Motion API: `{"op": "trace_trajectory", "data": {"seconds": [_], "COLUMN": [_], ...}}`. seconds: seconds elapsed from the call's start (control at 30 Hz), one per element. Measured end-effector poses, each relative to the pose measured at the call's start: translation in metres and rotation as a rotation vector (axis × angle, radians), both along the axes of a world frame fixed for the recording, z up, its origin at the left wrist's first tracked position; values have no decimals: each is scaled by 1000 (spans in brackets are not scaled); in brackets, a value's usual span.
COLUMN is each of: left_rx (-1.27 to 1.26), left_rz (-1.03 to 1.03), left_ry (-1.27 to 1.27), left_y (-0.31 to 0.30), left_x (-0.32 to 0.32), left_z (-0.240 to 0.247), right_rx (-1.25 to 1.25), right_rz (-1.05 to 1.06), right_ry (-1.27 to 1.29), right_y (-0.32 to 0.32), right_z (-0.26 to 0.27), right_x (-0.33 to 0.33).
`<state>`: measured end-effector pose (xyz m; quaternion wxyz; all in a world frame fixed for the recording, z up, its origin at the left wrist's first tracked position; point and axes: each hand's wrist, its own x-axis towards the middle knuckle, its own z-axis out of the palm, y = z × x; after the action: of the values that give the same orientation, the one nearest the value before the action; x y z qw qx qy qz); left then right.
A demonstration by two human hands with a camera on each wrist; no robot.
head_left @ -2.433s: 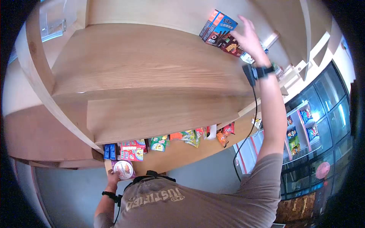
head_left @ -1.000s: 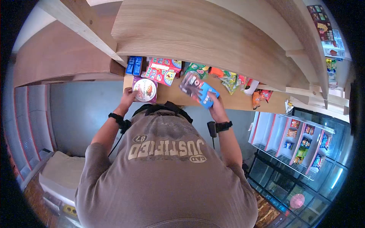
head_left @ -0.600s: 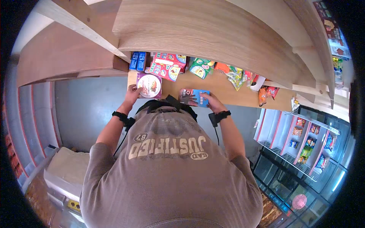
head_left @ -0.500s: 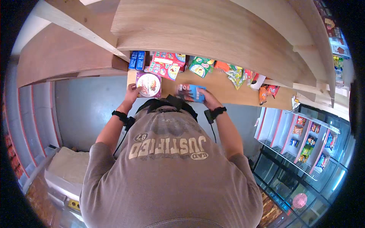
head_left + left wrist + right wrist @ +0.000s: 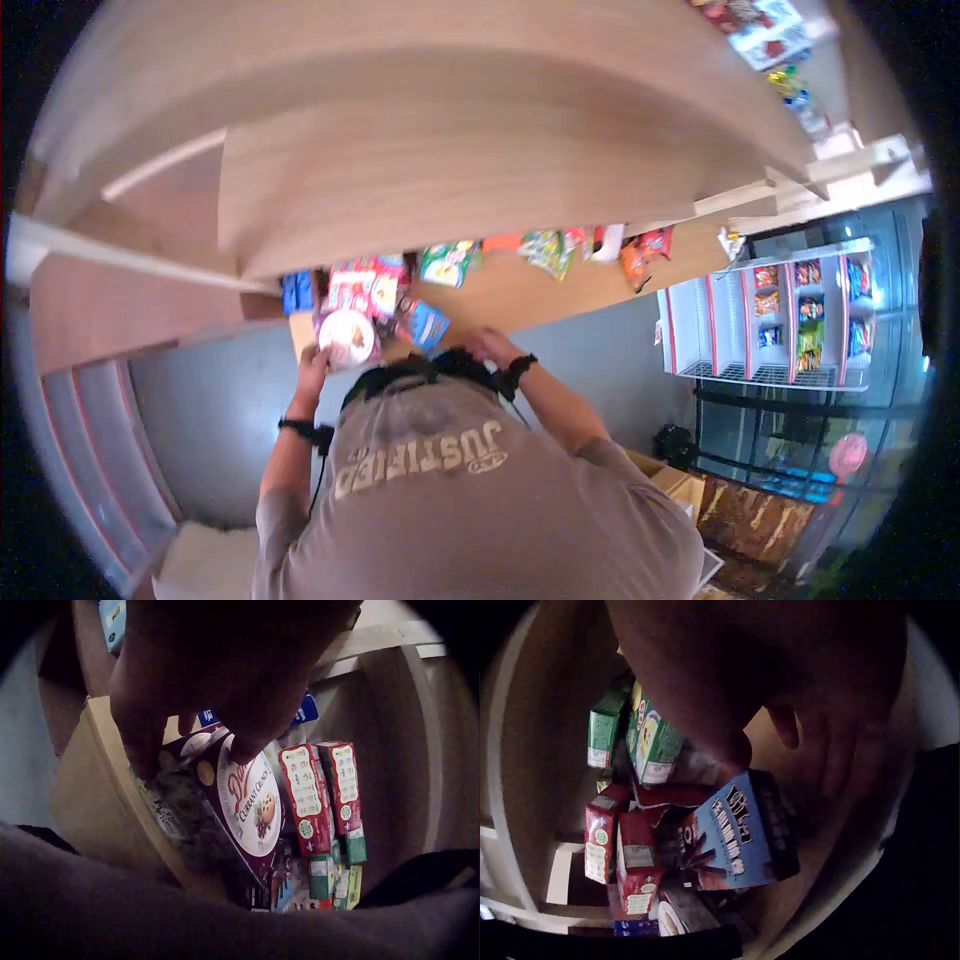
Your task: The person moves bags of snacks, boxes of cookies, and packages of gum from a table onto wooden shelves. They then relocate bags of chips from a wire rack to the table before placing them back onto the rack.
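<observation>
My left hand (image 5: 314, 365) grips the near left edge of a purple cookie box (image 5: 348, 338) with a round white label, thumb over its top. In the left wrist view the label reads "Currant Crunch". Right of it, on the wooden shelf (image 5: 520, 310), rests a blue and dark biscuit-stick box (image 5: 428, 324), tilted and close against the purple one. My right hand (image 5: 490, 347) is just right of the blue box, apart from it in the head view. In the right wrist view its thumb and fingers are spread near the end of the blue box (image 5: 735, 836).
Behind stand blue packs (image 5: 298, 291), red boxes (image 5: 362, 285) and a green pack (image 5: 446, 263). Several snack bags (image 5: 546, 252) line the shelf to the right, with orange bags (image 5: 635, 265) farthest. A higher shelf (image 5: 480, 160) overhangs them. A snack rack (image 5: 770, 320) stands at the right.
My right hand brought the blue box down from the upper shelf, put it beside the purple box, and let go, drawing back right. My left hand kept hold. The head view shifted.
</observation>
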<state>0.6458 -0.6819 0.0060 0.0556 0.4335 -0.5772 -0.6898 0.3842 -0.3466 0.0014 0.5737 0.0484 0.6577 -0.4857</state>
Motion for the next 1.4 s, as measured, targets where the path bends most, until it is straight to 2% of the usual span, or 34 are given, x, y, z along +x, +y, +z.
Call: {"op": "trace_trajectory", "data": {"seconds": [0.03, 0.1, 0.13, 0.2, 0.23, 0.27, 0.3, 0.33, 0.4, 0.47, 0.5, 0.57, 0.6, 0.67, 0.7, 0.77, 0.8, 0.87, 0.9, 0.93, 1.0, 1.03, 1.1, 1.13, 1.2, 1.27, 1.33, 1.4], "left_rx": [-77, -224, -526, -778, -803, -644, -482, -501, -295, -357, -413, -483, -499, -790, -938, -1262, -1434, -1507, -1619, -1731, -1828, -1853, -1864, -1848, -1844, -1842, -1665, -1655], "left_rz": [-60, -30, -45, -386, -371, -491, -609, -596, -814, -992, -1044, -1099, -1106, -1081, -1037, -921, -847, -749, -723, -696, -670, -657, -643, -649, -656, -671, -794, -836], "left_ry": [-90, 36, -112, -419, -404, -373, -343, -341, -143, 33, 235, 543, 645, 808, 834, 830, 798, 730, 697, 661, 436, 339, 183, 122, 91, 69, -33, 39], "left_y": [-4, -15, -18, -23, -22, -18, -11, -1, 27, 63, 77, 107, 122, 146, 156, 173, 180, 193, 195, 196, 195, 191, 181, 176, 162, 159, 162, 157], "left_x": [1, 11, 17, 8, -3, -16, -29, -43, -82, -122, -137, -168, -185, -217, -235, -271, -291, -340, -367, -395, -445, -470, -511, -527, -558, -572, -581, -588], "left_z": [7, -13, -15, 39, 70, 102, 134, 168, 243, 332, 355, 408, 442, 494, 516, 556, 575, 608, 621, 631, 646, 650, 653, 652, 648, 648, 648, 646], "right_rx": [-8, -83, -148, -188, -122, -58, -83, -104, -137, -221, -229, -272, -277, -368, -373, -82, -88, -214, -284, -289, -180, -189, -118, -125, -590, -631, -834, -939], "right_rz": [-78, -197, -236, -236, -306, -375, -367, -324, -268, -244, -231, -59, -44, -136, -122, -55, -43, -25, -11, -2, 46, 51, 471, 470, 441, 619, 609, 640], "right_ry": [-13, -68, -112, -179, -132, -89, -78, -121, -159, -130, -125, -172, -167, -176, -174, -191, -187, -184, -143, -143, 115, 123, 417, 424, 484, 644, 819, 1022], "right_y": [8, 23, 32, 48, 43, 37, 40, 55, 62, 70, 79, 114, 126, 143, 151, 170, 178, 193, 199, 203, 202, 203, 205, 207, 210, 226, 251, 265], "right_z": [-6, -25, -38, -62, -37, -7, -21, -64, -74, -44, -48, -99, -115, -136, -117, -54, -54, -54, -57, -44, 22, 26, 33, 57, 159, 255, 352, 427], "right_x": [-1, -7, -12, -29, -32, -31, -43, -51, -70, -79, -94, -124, -133, -150, -159, -170, -178, -185, -190, -192, -192, -200, -219, -224, -237, -262, -273, -286]}}
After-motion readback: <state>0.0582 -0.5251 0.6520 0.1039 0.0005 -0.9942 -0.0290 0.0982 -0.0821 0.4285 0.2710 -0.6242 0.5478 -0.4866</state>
